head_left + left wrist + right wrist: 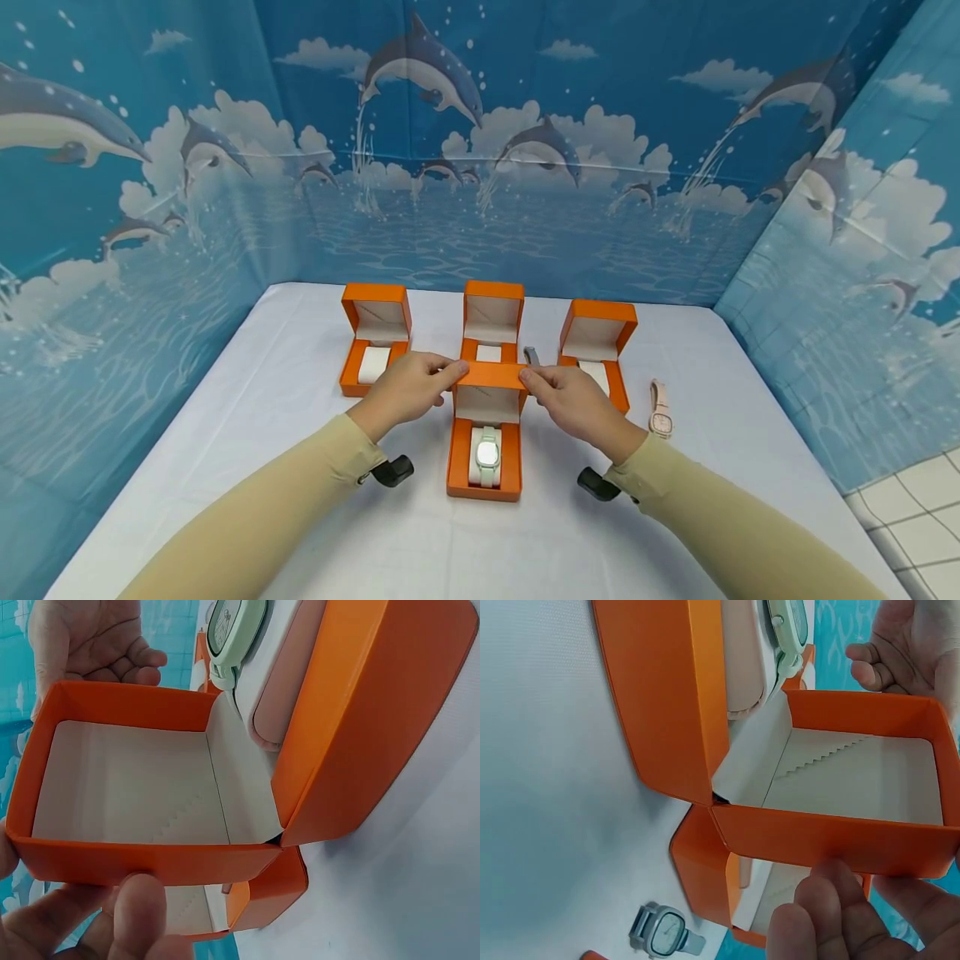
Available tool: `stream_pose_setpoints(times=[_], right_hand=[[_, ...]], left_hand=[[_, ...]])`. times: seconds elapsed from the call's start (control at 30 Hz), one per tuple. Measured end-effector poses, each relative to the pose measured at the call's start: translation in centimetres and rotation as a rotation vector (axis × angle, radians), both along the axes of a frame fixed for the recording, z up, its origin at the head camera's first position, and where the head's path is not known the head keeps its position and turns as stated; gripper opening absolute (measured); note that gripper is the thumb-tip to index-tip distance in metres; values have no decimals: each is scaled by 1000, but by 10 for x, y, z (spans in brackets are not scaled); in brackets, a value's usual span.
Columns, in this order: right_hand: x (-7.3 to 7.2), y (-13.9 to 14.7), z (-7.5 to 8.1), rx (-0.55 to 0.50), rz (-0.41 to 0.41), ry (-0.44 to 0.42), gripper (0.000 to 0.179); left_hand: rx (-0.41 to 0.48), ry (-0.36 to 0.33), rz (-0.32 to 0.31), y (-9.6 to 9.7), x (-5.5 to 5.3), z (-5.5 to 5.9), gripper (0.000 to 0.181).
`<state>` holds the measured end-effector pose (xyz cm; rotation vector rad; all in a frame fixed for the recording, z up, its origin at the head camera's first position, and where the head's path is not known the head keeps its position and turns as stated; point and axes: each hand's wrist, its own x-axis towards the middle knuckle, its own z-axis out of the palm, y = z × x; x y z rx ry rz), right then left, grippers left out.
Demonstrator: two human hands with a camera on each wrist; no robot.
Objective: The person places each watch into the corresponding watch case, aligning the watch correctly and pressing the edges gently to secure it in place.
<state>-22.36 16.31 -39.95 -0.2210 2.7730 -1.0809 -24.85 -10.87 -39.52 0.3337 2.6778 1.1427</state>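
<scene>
An orange watch box [484,497] stands upright on the white table, its lid [491,373] raised and pale inside. On the white cushion within sits a mint-green watch [487,454], also visible in the left wrist view [229,634]. My left hand [411,387] pinches the lid's left upper corner between thumb and fingers. At the opposite corner my right hand [577,404] grips the lid the same way. Each wrist view shows the fingers [139,915] along the lid's side wall.
Behind stand three more orange boxes with lids up: left [375,292], middle [493,289], right [603,310]; white cushions show in them. A pink watch [660,410] lies at right. A grey watch [665,931] lies on the table near the right box. A dolphin-print curtain [480,225] hangs behind.
</scene>
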Motion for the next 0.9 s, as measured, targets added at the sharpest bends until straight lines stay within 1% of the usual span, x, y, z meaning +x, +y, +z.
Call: stream_pose_setpoints(times=[0.23, 0.4, 0.53, 0.7, 0.83, 0.9], right_hand=[[4, 1, 1, -27, 14, -23, 61], [8, 2, 2, -35, 60, -33, 59], [12, 3, 4, -20, 105, -13, 58], [19, 3, 5, 2, 133, 12, 59], [24, 2, 6, 23, 123, 2, 54], [27, 1, 6, 28, 128, -1, 52]], left_hand=[[6, -16, -16, -2, 2, 0, 51], [32, -44, -17, -5, 7, 0, 51], [59, -61, -25, -7, 10, -1, 52], [98, -76, -38, -9, 16, -2, 52], [96, -71, -38, -10, 21, -2, 47], [87, -55, -39, -11, 24, -4, 43]])
